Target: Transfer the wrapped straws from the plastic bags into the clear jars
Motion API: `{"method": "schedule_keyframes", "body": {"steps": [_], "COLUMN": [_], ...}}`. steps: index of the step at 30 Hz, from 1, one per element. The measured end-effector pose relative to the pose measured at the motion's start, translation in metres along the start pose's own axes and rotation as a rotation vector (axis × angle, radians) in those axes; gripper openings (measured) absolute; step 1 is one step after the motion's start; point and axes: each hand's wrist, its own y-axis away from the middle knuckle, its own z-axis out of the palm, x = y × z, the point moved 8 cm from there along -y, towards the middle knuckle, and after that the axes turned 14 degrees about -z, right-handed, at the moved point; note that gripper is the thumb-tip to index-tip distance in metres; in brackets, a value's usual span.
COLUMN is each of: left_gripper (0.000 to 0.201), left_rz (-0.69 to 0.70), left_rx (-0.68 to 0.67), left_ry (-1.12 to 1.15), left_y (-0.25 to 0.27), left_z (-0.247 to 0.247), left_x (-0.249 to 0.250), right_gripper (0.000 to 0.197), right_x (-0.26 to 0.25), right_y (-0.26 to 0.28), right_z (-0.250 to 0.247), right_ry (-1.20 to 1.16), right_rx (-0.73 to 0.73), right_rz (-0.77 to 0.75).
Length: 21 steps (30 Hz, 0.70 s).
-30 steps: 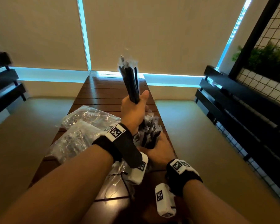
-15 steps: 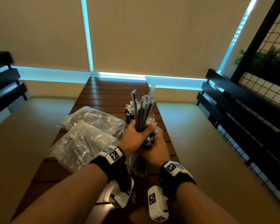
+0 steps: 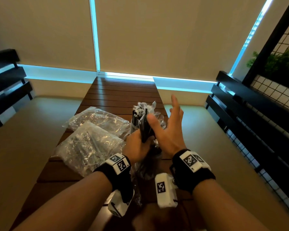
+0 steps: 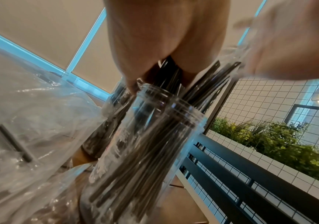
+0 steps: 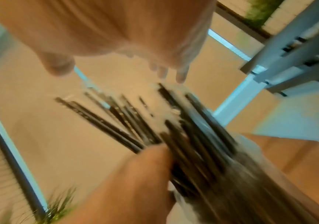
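A: Status of the hands?

B: The left hand (image 3: pixel 137 145) is clenched round a bundle of straws (image 3: pixel 144 129), held upright with the lower ends down in the jar (image 4: pixel 150 136). The right hand (image 3: pixel 169 130) is released, fingers spread, holding nothing, just beside the straw tops.

A: Where are the remaining straws?

B: In two bags (image 3: pixel 90 140) on the table (image 3: pixel 123 90), to the left of the jar. A second jar (image 4: pixel 108 121) stands just behind the first and appears full.

A: Failure modes from here?

B: Three, all judgements.
1. Tip-over. No hand steadies the jar. If the left hand pushes the bundle down off-axis, the light plastic jar can lean or slide on the slats.
2. Jam. The jar already looks crowded. Wrapper ends can catch at the threaded rim, so some straws may ride up and spill out.
3. Scatter. If the left hand lets go before the bundle seats, the straws can fan outward past the rim.

A: Corrective action?

B: Place the right hand on the jar wall before the left hand releases. Lower the bundle vertically.
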Motion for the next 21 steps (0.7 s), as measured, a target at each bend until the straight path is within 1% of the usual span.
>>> {"method": "schedule_keyframes", "body": {"steps": [1,2,3,5,6,7,9,10,11,12,13,14,15,16,17,18,19,21], "left_gripper": [0.008,0.01,0.015,0.015,0.012,0.008,0.012,0.011,0.01,0.022,0.038,0.047,0.045,0.035,0.025,0.02,0.021,0.022], "left_rz": [-0.007,-0.023,-0.029,-0.028,-0.016,0.01,-0.004,-0.032,-0.024,-0.008,0.014,0.053,0.084,0.069,-0.002,-0.024,-0.011,-0.008], "left_rx": [0.0,-0.007,-0.02,-0.037,-0.044,-0.036,-0.015,0.01,0.019,0.023,0.047,0.066,0.104,0.045,0.0,0.005,0.006,-0.028], "left_ry": [0.009,0.023,0.022,-0.014,-0.038,-0.072,-0.165,-0.168,-0.108,-0.039,0.115,0.143,0.095,-0.04,-0.128,-0.218,-0.272,-0.25], "left_y": [0.001,0.001,0.001,0.001,0.0,0.0,0.0,-0.001,0.001,0.005,0.012,0.015,0.016,0.013,0.01,0.006,0.007,0.007], "left_z": [0.0,0.001,0.001,0.001,0.001,-0.001,-0.003,-0.004,-0.005,-0.006,-0.011,-0.011,-0.013,-0.006,-0.004,-0.004,-0.009,-0.009], "left_x": [0.0,-0.002,-0.001,0.0,0.001,0.003,0.005,0.001,0.006,0.011,0.021,0.028,0.034,0.031,0.025,0.019,0.02,0.016], "right_gripper": [0.093,0.083,0.072,0.046,0.037,0.032,0.03,0.031,0.036,0.044,0.048,0.047,0.039,0.029,0.021,0.018,0.016,0.013], "right_x": [-0.016,-0.029,-0.038,-0.041,-0.038,-0.034,-0.027,-0.028,-0.032,-0.037,-0.042,-0.044,-0.042,-0.037,-0.031,-0.023,-0.015,-0.005], "right_y": [-0.01,-0.018,-0.024,-0.029,-0.027,-0.024,-0.016,-0.012,-0.01,-0.008,-0.007,-0.007,-0.007,-0.009,-0.012,-0.015,-0.016,-0.015], "right_z": [-0.003,-0.002,0.002,0.015,0.022,0.026,0.029,0.029,0.031,0.035,0.041,0.045,0.048,0.048,0.048,0.047,0.048,0.052], "right_ry": [0.065,0.14,0.218,0.37,0.437,0.491,0.53,0.496,0.437,0.392,0.375,0.382,0.409,0.456,0.511,0.566,0.607,0.651], "right_rx": [0.051,0.075,0.064,-0.026,-0.074,-0.11,-0.146,-0.157,-0.178,-0.217,-0.264,-0.3,-0.316,-0.318,-0.327,-0.355,-0.397,-0.487], "right_rz": [-0.09,-0.177,-0.245,-0.307,-0.312,-0.313,-0.316,-0.329,-0.349,-0.375,-0.393,-0.395,-0.383,-0.352,-0.304,-0.252,-0.21,-0.175]}}
